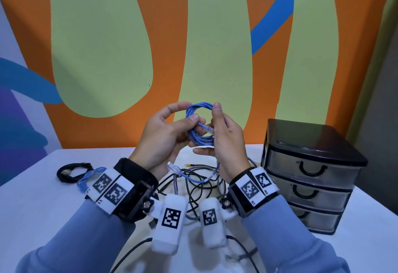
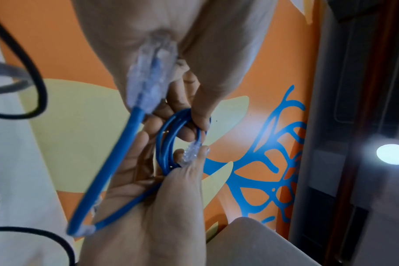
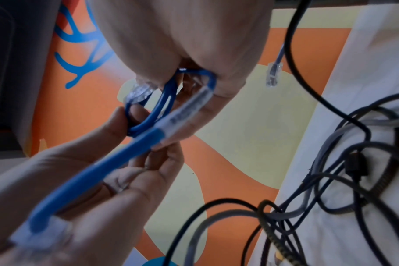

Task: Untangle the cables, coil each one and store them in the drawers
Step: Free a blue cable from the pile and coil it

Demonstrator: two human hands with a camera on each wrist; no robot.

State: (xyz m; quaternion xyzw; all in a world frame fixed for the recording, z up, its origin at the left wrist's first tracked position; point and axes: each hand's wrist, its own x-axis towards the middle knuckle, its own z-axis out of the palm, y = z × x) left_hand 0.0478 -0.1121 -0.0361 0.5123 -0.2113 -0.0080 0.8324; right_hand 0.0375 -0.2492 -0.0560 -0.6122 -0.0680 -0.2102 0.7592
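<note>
I am coiling a blue network cable (image 1: pixel 199 122), held up in the air above the bench (image 1: pixel 38 197), in the middle of the scene. My left hand (image 1: pixel 163 135) pinches the left side of the coil between thumb and fingers. My right hand (image 1: pixel 226 137) curls round the right side, thumb upright against the loops. One clear plug (image 1: pixel 208 129) sits inside the ring, close to my left thumb tip. A loose tail of the same cable hangs down from my right hand and curves up to a second clear plug (image 1: pixel 173 167) below my left palm.

My judgement: the coil is nearly finished but not yet secured. The next move calls for winding that hanging tail into the loops and tucking its plug in, keeping both grips firm so the ring does not spring apart.

The bench is white. Near me, under my wrists, lies a tangle of black and grey cables (image 1: pixel 193 188), not yet sorted. At the far left lies a coiled black cable (image 1: pixel 72 172), and just beside it a small blue bundle (image 1: pixel 85 179). To the right stands a black drawer unit (image 1: pixel 310 171) with three smoky translucent drawers, all closed. Behind the bench rises a wall painted in orange, pale green and blue shapes (image 1: pixel 103 42)
</note>
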